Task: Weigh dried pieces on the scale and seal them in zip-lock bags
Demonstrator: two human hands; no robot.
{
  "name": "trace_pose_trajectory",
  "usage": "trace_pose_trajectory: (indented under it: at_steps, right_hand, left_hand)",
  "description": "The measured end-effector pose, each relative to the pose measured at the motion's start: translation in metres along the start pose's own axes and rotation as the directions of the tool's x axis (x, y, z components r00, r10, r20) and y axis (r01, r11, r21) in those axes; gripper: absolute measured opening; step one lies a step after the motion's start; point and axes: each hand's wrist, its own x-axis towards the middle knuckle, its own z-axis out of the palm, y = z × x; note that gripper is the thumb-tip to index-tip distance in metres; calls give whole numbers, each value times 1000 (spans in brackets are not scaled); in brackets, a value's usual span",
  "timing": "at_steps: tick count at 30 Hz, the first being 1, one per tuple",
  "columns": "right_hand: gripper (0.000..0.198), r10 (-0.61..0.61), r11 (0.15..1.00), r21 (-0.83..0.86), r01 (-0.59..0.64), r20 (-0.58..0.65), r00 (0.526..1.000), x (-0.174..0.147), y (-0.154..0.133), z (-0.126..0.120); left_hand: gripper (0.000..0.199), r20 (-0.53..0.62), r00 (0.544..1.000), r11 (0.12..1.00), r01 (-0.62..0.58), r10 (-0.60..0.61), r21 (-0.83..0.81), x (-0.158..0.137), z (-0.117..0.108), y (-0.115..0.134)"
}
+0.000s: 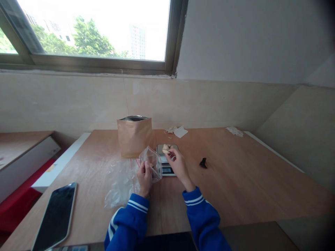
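My left hand (pixel 144 177) is closed on the edge of a clear zip bag (pixel 156 168), whose mouth gapes toward the scale. A small brownish bit shows inside the bag. Over the pan of a small digital scale (pixel 162 159), my right hand (pixel 177 163) pinches a pale beige lump (pixel 165 149) between thumb and fingers. More pale lumps lie just behind the fingertips on the pan, partly hidden. The scale's display is lit, but its digits are too small to read surely. Beside my left hand lie other clear plastic bags (pixel 119 183), flat on the table.
A brown stand-up pouch (pixel 134 137) stands open behind the bags. A dark scrap (pixel 203 162) lies right of the scale. White paper (pixel 180 131) and crumpled bits rest near the wall. A large phone or tablet (pixel 56 214) is at the left front of the wooden table (pixel 248 184).
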Motion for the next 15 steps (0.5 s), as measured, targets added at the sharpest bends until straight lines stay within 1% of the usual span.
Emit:
trace_pose_trajectory:
  at_steps: [2, 3, 5, 6, 7, 8, 9, 12, 15]
  right_hand:
    - [31, 69, 983, 171, -72, 23, 997, 0, -18, -3]
    - [34, 103, 961, 252, -117, 67, 992, 1, -26, -5]
    - [37, 158, 897, 379, -228, 207, 966, 1, -35, -5]
    - [38, 170, 870, 409, -276, 276, 946, 1, -38, -4]
    - [37, 176, 858, 413, -307, 325, 929, 2, -38, -1]
    - [35, 180, 863, 392, -319, 352, 919, 2, -39, 2]
    - [31, 187, 881, 352, -316, 354, 916, 2, -39, 6]
    - [22, 190, 945, 207, -253, 280, 941, 3, -42, 19]
    - [24, 115, 980, 136, -146, 216, 970, 6, -46, 27]
  left_hand:
    - [42, 10, 999, 999, 33, -33, -19, 0, 1, 3]
    - [42, 16, 999, 999, 45, -45, -22, 0, 1, 4]
    - [42, 22, 999, 999, 47, -47, -9, 0, 1, 6]
    - [42, 27, 999, 999, 42, -42, 7, 1, 0, 7]
    - [42, 30, 999, 999, 33, -34, 25, 1, 0, 7]
    - [42, 31, 999, 999, 24, -25, 43, 2, 0, 6]
    - [42, 33, 999, 998, 14, -16, 62, 2, 0, 6]
    - [40, 55, 998, 995, 0, -6, 104, 3, -1, 4]
    - [40, 56, 998, 992, 6, -13, 128, 3, -1, 4]
